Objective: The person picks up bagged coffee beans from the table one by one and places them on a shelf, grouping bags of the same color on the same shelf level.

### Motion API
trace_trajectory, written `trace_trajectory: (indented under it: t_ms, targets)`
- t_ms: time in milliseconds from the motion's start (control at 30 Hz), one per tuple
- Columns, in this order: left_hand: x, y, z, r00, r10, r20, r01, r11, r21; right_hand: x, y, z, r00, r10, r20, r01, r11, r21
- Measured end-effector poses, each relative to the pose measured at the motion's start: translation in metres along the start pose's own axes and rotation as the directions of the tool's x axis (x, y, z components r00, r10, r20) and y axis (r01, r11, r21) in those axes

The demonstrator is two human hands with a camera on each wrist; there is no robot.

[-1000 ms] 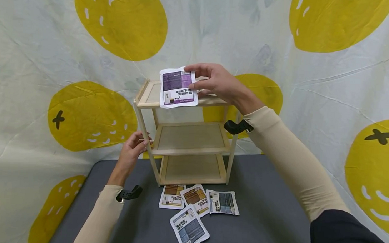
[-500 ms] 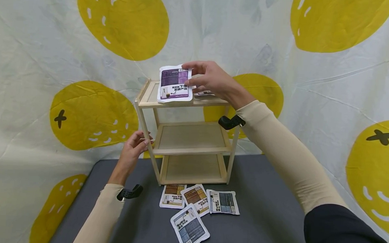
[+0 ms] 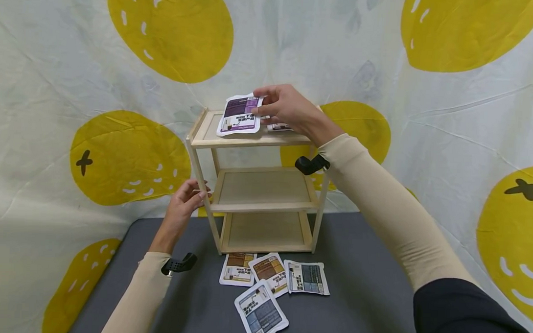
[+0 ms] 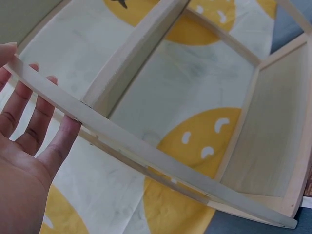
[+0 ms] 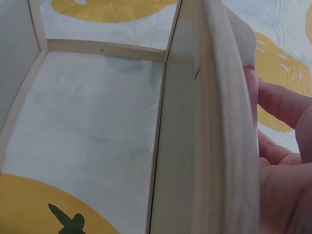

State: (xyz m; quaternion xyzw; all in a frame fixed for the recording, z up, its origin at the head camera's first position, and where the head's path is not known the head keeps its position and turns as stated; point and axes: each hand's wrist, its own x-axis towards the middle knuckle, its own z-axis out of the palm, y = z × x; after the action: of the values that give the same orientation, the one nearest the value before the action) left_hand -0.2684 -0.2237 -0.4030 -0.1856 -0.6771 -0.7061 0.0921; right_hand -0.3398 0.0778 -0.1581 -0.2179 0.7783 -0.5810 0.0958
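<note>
My right hand point(image 3: 290, 108) pinches a flat white pouch point(image 3: 238, 122) with a purple label by its right edge. The pouch leans low over the left part of the top shelf of a small three-tier wooden rack point(image 3: 265, 188). Behind that hand, another pouch point(image 3: 278, 127) lies partly hidden on the same shelf. Lower down, my left hand point(image 3: 182, 207) holds the rack's front left post point(image 4: 131, 139), thumb on one side and fingers on the other. In the right wrist view, the rack's wooden edge point(image 5: 229, 122) covers most of the pouch.
Several pouches lie on the grey table point(image 3: 355, 287) before the rack: two brown-labelled ones point(image 3: 238, 271) point(image 3: 270, 273), a blue-grey one point(image 3: 307, 277) at the right and another blue-grey pouch point(image 3: 261, 313) nearest me. A white curtain point(image 3: 297, 45) with yellow fruit prints hangs behind.
My right hand has moved slightly left, and the purple pouch has gone from standing steeply to tilting back and lower over the top shelf. The left hand keeps its place on the post.
</note>
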Motion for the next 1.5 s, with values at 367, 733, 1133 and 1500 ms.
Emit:
trace_trajectory:
  t_ms: [367,733,1133,1500]
  targets:
    - [0.000,-0.001,0.002,1.000,0.000,0.006,0.000,1.000,0.002,-0.001,-0.001,-0.002,0.998,0.067,-0.020,-0.067,0.998,-0.015]
    - [0.001,0.000,0.004,1.000,0.008,0.002,-0.008,1.000,-0.009,-0.011,-0.001,-0.010,0.998,0.047,-0.032,-0.050,0.995,-0.086]
    - [0.001,0.001,0.006,1.000,0.001,-0.017,-0.001,1.000,0.003,-0.038,-0.002,-0.009,0.999,-0.039,0.033,0.039,0.999,-0.029]
    - [0.000,0.002,0.006,1.000,0.002,-0.007,-0.002,0.999,0.043,-0.065,0.004,-0.005,0.993,-0.081,0.083,0.084,0.996,-0.032]
